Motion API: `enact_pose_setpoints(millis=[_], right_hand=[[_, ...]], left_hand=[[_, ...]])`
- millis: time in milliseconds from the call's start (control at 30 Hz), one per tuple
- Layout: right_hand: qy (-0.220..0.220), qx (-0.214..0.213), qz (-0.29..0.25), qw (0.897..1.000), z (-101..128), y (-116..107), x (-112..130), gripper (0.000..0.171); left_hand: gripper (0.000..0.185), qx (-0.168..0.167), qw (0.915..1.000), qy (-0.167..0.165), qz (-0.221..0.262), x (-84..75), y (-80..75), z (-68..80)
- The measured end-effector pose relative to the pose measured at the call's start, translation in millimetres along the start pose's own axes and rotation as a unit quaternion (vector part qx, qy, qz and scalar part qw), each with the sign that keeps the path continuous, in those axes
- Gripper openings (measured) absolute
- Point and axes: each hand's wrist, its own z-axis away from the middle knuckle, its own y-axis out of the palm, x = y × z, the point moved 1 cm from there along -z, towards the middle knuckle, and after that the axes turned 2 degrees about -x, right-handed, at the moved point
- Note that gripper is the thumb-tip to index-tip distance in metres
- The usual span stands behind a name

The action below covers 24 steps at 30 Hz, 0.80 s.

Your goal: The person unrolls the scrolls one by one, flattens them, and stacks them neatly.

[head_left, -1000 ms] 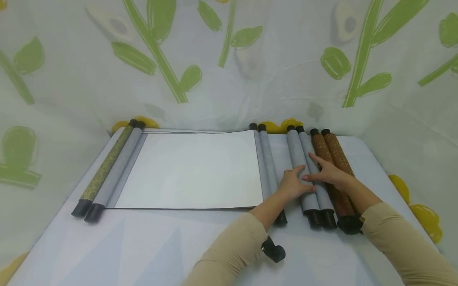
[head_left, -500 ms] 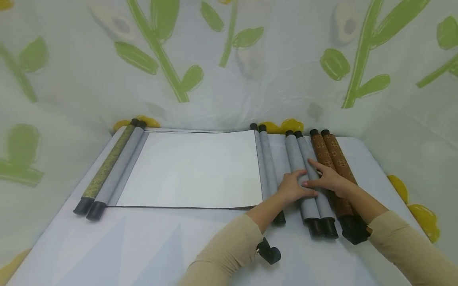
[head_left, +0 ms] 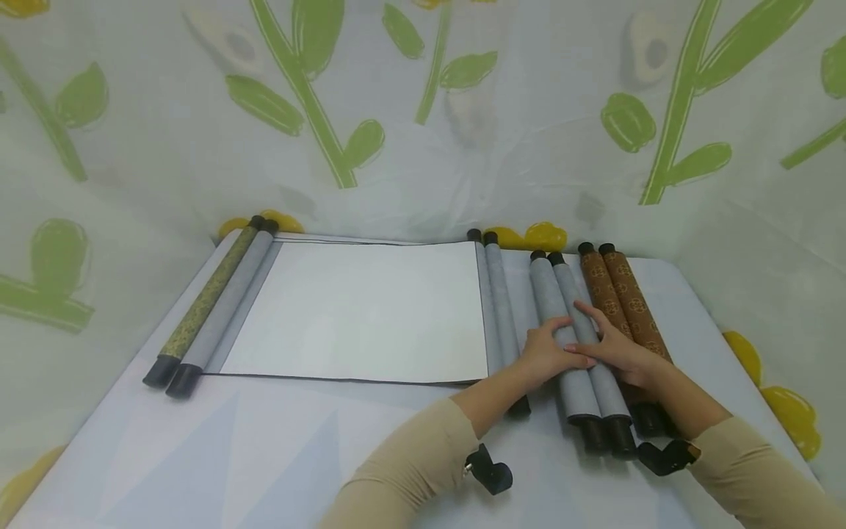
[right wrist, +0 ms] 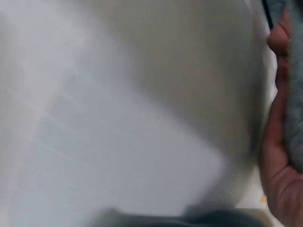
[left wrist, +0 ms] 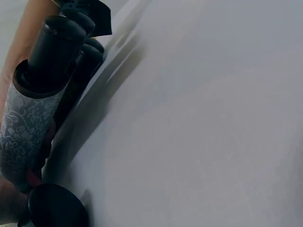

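Observation:
Two grey rolled scrolls with black end knobs lie side by side between my hands. My left hand grips the left grey scroll from its outer side, near the middle. On the other side my right hand curls round the right grey scroll. The two hands meet over the rolls. In the left wrist view, the grey floral scroll cloth and a thick black knob show above a shadow on the tabletop. In the right wrist view, the hand's palm and fingers lie against the grey roll.
Two brown patterned scrolls lie right of the hands, partly behind the right forearm. A white sheet is spread out at the left, with a yellow-green roll and a grey roll along its left side. More grey rolls edge its right.
The two grey scrolls have moved toward me in my hands, away from the back edge. A gap has widened between them and the brown scrolls. The head view has shifted slightly.

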Motion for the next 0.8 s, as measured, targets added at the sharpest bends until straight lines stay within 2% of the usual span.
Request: enact_pose_setpoints(millis=[133, 267, 367, 500, 633, 733, 800], right_hand=[[-0.018, 0.003, -0.033, 0.999, -1.0, 4.0, -4.6, 0.090], [-0.033, -0.005, -0.036, 0.999, 0.0, 6.4, -2.9, 0.084], [-0.051, -0.024, -0.013, 0.998, 1.8, 8.8, 2.1, 0.082], [-0.100, -0.065, 0.040, 0.992, 1.6, 14.2, 10.0, 0.083], [-0.151, -0.097, 0.083, 0.980, 0.8, 22.2, 17.9, 0.086], [-0.173, -0.104, 0.096, 0.975, 3.3, 28.5, 24.5, 0.088], [-0.180, -0.101, 0.092, 0.974, 5.7, 32.0, 28.8, 0.089]], left_hand=[[0.071, 0.027, 0.9995, -0.004, 0.013, -0.9, -3.8, -0.5], [0.073, 0.093, 0.9943, 0.027, 0.046, -1.0, -10.4, -2.9], [0.073, 0.128, 0.9886, 0.057, 0.056, -0.1, -16.4, -4.3], [0.072, 0.113, 0.9895, 0.080, 0.041, 2.2, -22.2, -4.2], [0.075, 0.081, 0.9921, 0.094, -0.019, 3.1, -28.7, -0.7], [0.078, 0.083, 0.9909, 0.095, -0.047, 1.6, -36.2, 3.1], [0.079, 0.095, 0.9895, 0.098, -0.048, -0.4, -41.8, 5.3]])
